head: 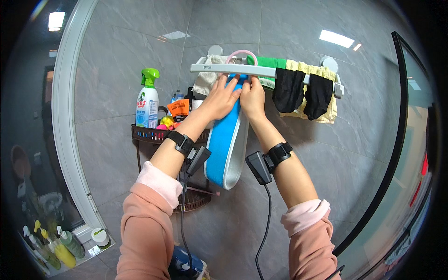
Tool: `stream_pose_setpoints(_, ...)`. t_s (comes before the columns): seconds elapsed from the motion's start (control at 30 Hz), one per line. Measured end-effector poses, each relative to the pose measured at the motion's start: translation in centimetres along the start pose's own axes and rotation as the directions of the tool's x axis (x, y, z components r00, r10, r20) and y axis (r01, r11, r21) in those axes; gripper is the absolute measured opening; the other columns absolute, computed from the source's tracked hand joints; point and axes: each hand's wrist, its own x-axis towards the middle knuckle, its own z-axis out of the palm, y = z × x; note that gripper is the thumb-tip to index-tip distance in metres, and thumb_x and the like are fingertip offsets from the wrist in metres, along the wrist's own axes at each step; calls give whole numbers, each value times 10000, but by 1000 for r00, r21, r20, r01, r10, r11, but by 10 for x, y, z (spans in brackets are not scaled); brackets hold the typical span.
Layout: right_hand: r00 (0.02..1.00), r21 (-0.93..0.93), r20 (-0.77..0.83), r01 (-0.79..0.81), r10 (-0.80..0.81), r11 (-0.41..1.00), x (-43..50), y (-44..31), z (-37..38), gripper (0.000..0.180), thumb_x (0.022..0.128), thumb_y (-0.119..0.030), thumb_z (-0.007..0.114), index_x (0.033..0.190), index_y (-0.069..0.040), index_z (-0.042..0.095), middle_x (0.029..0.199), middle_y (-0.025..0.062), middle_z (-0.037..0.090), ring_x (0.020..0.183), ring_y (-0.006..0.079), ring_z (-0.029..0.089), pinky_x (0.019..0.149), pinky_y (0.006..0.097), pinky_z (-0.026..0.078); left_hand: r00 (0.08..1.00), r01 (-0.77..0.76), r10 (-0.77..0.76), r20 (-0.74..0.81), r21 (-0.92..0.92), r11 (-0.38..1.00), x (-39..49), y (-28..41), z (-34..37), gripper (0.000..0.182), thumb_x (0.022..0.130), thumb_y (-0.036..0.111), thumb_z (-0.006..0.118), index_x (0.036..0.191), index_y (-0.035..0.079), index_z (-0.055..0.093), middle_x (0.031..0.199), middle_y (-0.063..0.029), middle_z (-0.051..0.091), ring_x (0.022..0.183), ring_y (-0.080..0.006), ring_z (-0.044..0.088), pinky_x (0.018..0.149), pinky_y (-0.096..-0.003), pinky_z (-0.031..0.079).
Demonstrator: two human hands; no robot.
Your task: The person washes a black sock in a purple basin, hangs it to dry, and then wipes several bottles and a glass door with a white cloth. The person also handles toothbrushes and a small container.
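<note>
A long blue band with a grey inner side (221, 150) hangs in a loop from a white wall-mounted towel rail (238, 69). My left hand (221, 96) lies on the band's upper part with its fingers spread just below the rail. My right hand (252, 96) has its fingers bent at the band's right edge, against the rail; whether it pinches the band is hard to tell. A pink ring (242, 52) stands above the rail. To the right hang two black socks (287, 90), with a yellow towel (329, 115) and a green cloth (271, 62) behind them.
A brown corner shelf (148, 135) at the left holds a spray bottle (147, 105), an orange tube (179, 109) and other items. Pump bottles (64, 253) stand on a ledge at lower left. A black-framed glass panel (397, 150) is at the right. Cables hang from both wrist devices.
</note>
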Motion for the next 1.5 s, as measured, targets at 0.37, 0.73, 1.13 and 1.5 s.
stream_pose_setpoints(0.37, 991, -41, 118, -58, 62, 997, -16, 14, 0, 387, 860, -128, 497, 1227, -19, 554, 882, 243, 644, 838, 387, 639, 735, 417, 489, 997, 74, -66, 48, -193, 978, -25, -6, 4, 521, 977, 319, 376, 1387, 1, 332, 1453, -283, 205, 1329, -421, 277, 1070, -417, 293)
stream_pose_setpoints(0.73, 927, -6, 354, -126, 120, 992, -109, 8, -33, 490, 836, -46, 531, 1318, -59, 439, 1231, 212, 523, 1041, 362, 566, 860, 381, 467, 989, 123, -107, 105, -165, 978, -119, 27, 15, 579, 917, 238, 504, 1418, 33, 299, 1474, -312, 97, 1339, -474, 209, 1087, -472, 250)
stream_pose_setpoints(1.13, 744, -72, 662, 189, -95, 979, -342, -17, -108, 552, 701, -15, 675, 1222, -115, 520, 1395, 211, 354, 1197, 369, 445, 997, 493, 364, 830, 542, -489, 268, -183, 820, -368, 116, -88, 587, 780, 30, 641, 1327, 42, 429, 1478, -243, 174, 1319, -415, 303, 1055, -450, 306)
stream_pose_setpoints(1.5, 662, -64, 744, -56, 84, 996, -368, 24, -1, 273, 771, 9, 553, 1031, -36, 623, 1058, 139, 592, 1001, 312, 545, 869, 405, 405, 429, 884, -901, 70, 171, 435, -473, 68, -120, 311, 875, 186, 581, 1148, 37, 574, 1103, -148, 579, 1027, -273, 548, 888, -348, 426)
